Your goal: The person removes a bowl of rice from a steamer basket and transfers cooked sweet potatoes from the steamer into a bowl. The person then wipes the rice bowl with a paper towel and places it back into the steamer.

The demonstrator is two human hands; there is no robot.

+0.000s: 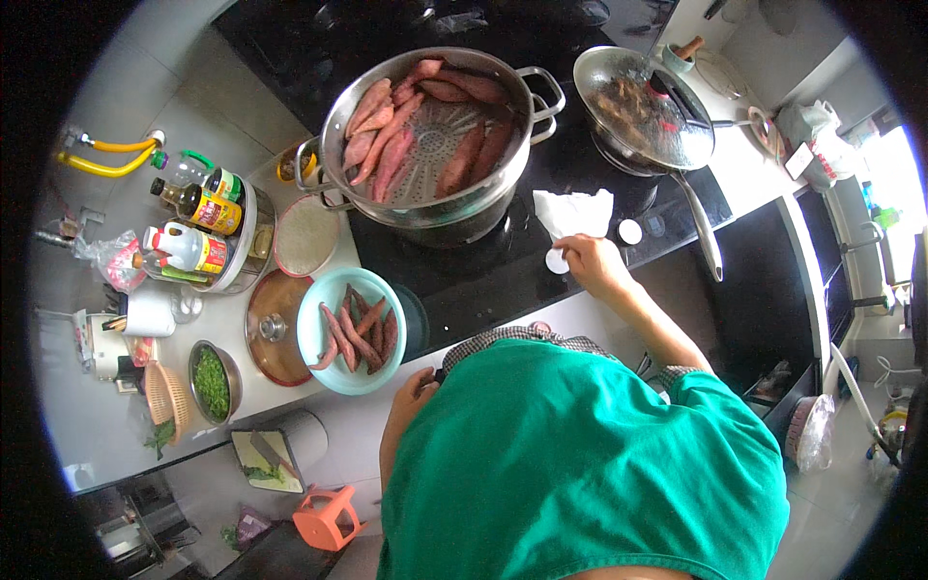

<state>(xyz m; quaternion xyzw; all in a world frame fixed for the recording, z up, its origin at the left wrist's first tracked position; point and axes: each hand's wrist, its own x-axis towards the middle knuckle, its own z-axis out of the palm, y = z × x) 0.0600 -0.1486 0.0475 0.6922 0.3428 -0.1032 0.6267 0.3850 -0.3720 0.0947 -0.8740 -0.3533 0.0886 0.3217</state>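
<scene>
My right hand (pixel 598 264) reaches over the black glass cooktop (pixel 471 279), its fingers curled at the edge of a white round knob (pixel 557 262). Just beyond these fingers lies a crumpled white paper or cloth (pixel 574 212). A second white round knob (pixel 630 232) is to the right of the hand. My left hand (pixel 415 397) hangs low by the counter's front edge, partly hidden by my body; whether it holds anything is not visible. Nearest to it is a light-blue basin (pixel 312 355) of sweet potatoes (pixel 355 330).
A steel steamer pot (pixel 435 210) with sweet potatoes stands on the cooktop. Right of it is a frying pan (pixel 697 217) under a glass lid (pixel 638 109). Sauce bottles (pixel 210 210), a glass lid (pixel 261 355) and a bowl of chopped greens (pixel 212 384) occupy the left counter.
</scene>
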